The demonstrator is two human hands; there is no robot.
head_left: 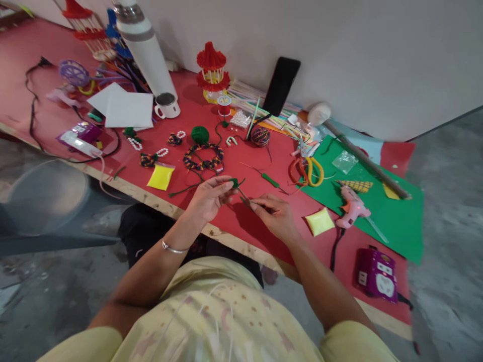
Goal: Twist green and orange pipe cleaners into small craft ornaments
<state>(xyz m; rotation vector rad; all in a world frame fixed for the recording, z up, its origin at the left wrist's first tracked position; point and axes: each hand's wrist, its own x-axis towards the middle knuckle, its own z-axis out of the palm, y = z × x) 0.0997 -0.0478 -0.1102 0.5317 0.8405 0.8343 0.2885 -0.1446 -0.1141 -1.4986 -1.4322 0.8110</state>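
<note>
Between the fingertips of my left hand is a small dark green yarn piece, held above the table's front part. My right hand, just to the right, pinches a thin needle-like tool that slants up to the green piece. A short green strand hangs by the tool. Behind my hands lie a braided multicoloured yarn ring and a green yarn ball. A green-handled hook rests beyond my right hand.
On the red table, orange and yellow scissors, a pink glue gun and a purple power strip lie right. A white bottle, a mug and a phone stand behind. Yellow packets flank my hands.
</note>
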